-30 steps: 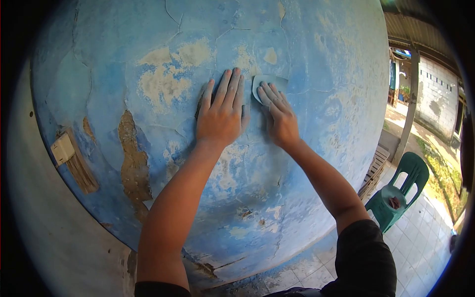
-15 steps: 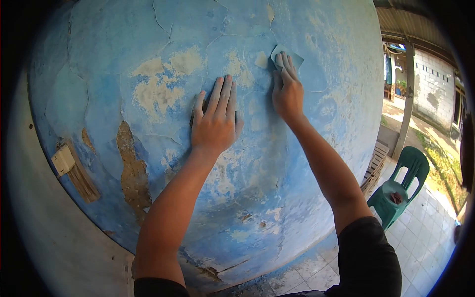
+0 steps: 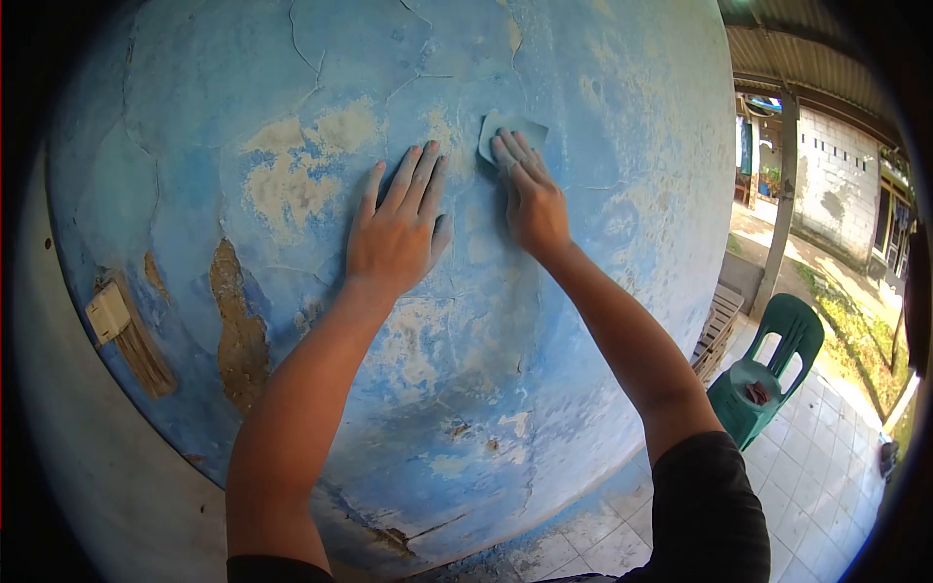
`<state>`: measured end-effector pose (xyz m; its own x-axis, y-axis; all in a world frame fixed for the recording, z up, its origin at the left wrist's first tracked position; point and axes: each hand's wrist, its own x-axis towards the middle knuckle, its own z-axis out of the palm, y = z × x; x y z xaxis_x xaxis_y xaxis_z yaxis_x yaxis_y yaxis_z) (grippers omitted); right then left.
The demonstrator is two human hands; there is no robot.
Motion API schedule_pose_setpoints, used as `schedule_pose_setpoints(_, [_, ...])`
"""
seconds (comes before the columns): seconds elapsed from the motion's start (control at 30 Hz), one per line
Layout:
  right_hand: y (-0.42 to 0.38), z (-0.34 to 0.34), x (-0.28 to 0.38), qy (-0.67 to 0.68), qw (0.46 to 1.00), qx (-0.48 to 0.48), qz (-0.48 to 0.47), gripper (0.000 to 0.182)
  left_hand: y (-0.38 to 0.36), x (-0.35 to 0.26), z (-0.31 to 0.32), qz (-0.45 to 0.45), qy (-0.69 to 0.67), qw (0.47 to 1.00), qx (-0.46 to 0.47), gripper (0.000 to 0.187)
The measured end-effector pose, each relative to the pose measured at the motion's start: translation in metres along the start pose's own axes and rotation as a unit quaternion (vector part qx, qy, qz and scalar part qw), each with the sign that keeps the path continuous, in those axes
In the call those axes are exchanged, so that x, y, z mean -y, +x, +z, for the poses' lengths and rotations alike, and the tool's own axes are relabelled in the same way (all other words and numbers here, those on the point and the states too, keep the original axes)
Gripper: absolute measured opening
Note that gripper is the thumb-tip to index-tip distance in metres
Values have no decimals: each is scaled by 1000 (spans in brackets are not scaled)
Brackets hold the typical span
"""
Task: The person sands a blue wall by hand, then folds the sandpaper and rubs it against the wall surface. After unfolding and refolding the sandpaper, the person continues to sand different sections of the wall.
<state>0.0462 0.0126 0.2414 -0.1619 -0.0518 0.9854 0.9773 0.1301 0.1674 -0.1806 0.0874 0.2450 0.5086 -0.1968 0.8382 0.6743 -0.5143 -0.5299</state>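
A peeling, cracked blue wall (image 3: 603,321) fills most of the head view, with pale bare patches where paint has worn off. My right hand (image 3: 533,194) presses a small blue-grey sheet of sandpaper (image 3: 530,133) against it, fingers over the sheet's lower part. One upper corner of the sandpaper sticks out past the fingertips. To its left, my left hand (image 3: 397,228) rests on the wall with fingers stretched out and nothing held. Pale dust coats the fingers of both hands.
At the lower left, a cream switch box (image 3: 108,313) on a wooden block sits near a brown plaster gap (image 3: 238,330). A green plastic chair (image 3: 768,369) with small brownish pieces on its seat stands right, on white floor tiles (image 3: 816,476). Slatted wood (image 3: 717,325) leans behind it.
My right hand has slid the sandpaper left and downward along the wall, closer to my left hand. The left hand stays about where it was; the whole view has shifted slightly.
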Motion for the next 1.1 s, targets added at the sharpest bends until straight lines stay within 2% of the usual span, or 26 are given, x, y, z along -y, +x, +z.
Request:
schedule_pose_setpoints(0.13, [2, 21, 26, -2, 995, -75, 65, 45, 28, 8, -4, -6, -1, 1000, -3, 66])
schedule_pose_setpoints(0.2, [-23, 16, 42, 37, 999, 15, -13, 57, 41, 15, -3, -14, 14, 1000, -10, 65])
schedule_pose_setpoints(0.27, [-10, 2, 15, 5, 997, 49, -54, 53, 49, 21, 0, -1, -25, 999, -19, 67])
schedule_pose_setpoints(0.33, [12, 0, -6, -29, 998, -47, 33, 47, 50, 18, 0, -5, -8, 1000, -9, 69])
schedule_pose_setpoints(0.37, [19, 2, -10, 14, 990, -67, 123, 42, 49, 15, -1, -10, 5, 1000, 5, 71])
schedule_pose_setpoints(0.4, [15, 6, -4, 13, 990, -68, 126, 42, 50, 15, -1, -7, 4, 1000, 6, 71])
schedule_pose_setpoints(0.47, [-2, 13, 15, 20, 998, -56, 27, 42, 52, 18, -3, -10, -17, 1000, 9, 73])
schedule_pose_setpoints(0.5, [-13, 8, 17, 39, 999, 0, -13, 42, 55, 22, -3, -10, -17, 1000, 4, 73])
schedule_pose_setpoints(0.6, [4, -6, -15, -3, 1000, 5, -28, 43, 56, 26, -3, -7, -18, 1000, -10, 72])
schedule_pose_setpoints(0.67, [10, 0, -15, -10, 1000, -19, 11, 42, 56, 26, -4, -15, -5, 1000, -10, 72])
schedule_pose_setpoints(0.73, [8, 15, 3, 7, 993, -97, 70, 43, 53, 22, -2, -20, -4, 1000, -13, 71])
schedule_pose_setpoints(0.8, [-1, 15, 12, 29, 996, -75, 42, 42, 53, 22, -1, -24, 0, 1000, -17, 71])
schedule_pose_setpoints(0.87, [-7, 4, 3, 24, 999, -9, -36, 41, 52, 21, -3, -21, 14, 1000, -10, 72])
schedule_pose_setpoints(0.9, [4, 4, -5, 2, 999, -45, 2, 39, 52, 22, -4, -21, 17, 1000, -9, 72])
schedule_pose_setpoints(0.93, [14, 7, -8, 5, 999, -46, 1, 39, 52, 23, -4, -19, 19, 1000, -10, 72])
schedule_pose_setpoints(1.0, [25, 14, -7, 18, 987, -124, 97, 40, 51, 21, -4, -16, 18, 1000, -8, 72])
schedule_pose_setpoints(1.07, [5, 20, 15, 37, 995, -84, 43, 41, 52, 22, -3, -13, 21, 1000, -12, 72])
schedule_pose_setpoints(1.1, [-13, 14, 23, 49, 998, -27, 4, 41, 51, 22, -3, -12, 21, 1000, -13, 72])
